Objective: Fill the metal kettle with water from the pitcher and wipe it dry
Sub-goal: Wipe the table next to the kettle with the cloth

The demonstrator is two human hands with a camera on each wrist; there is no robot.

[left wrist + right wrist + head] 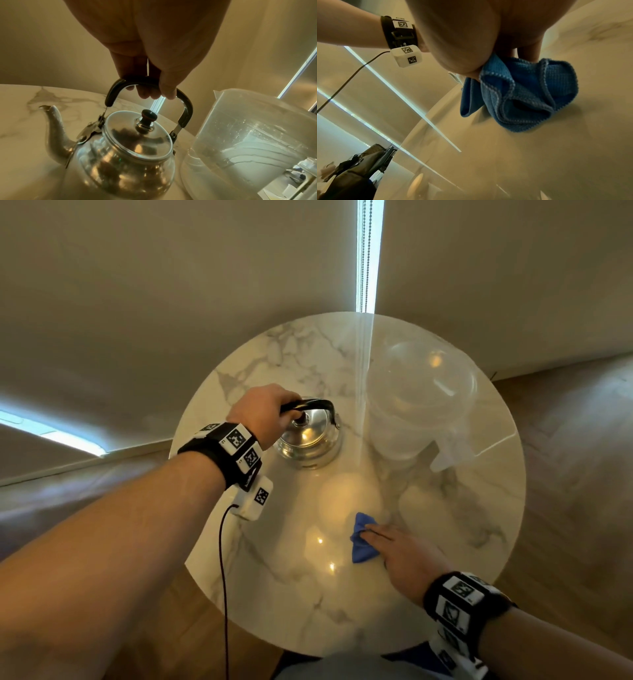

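The metal kettle (308, 436) (128, 155) is left of centre on the round marble table (274, 594), lid on, spout pointing away to the left. My left hand (267, 409) (150, 81) grips its black arched handle (185, 106) from above. Whether its base rests on the table I cannot tell. The clear plastic pitcher (418, 405) (248, 135) stands close on its right with some water inside. Near the front, my right hand (404, 553) (488, 40) lies on a bunched blue cloth (361, 542) (522, 94), thumb and fingers pinching its folds against the table.
A black cable (222, 577) hangs from my left wrist over the table's front left edge. The pitcher's handle (448, 453) juts toward me. Wood floor surrounds the table, with a wall and a bright window slit (368, 254) behind.
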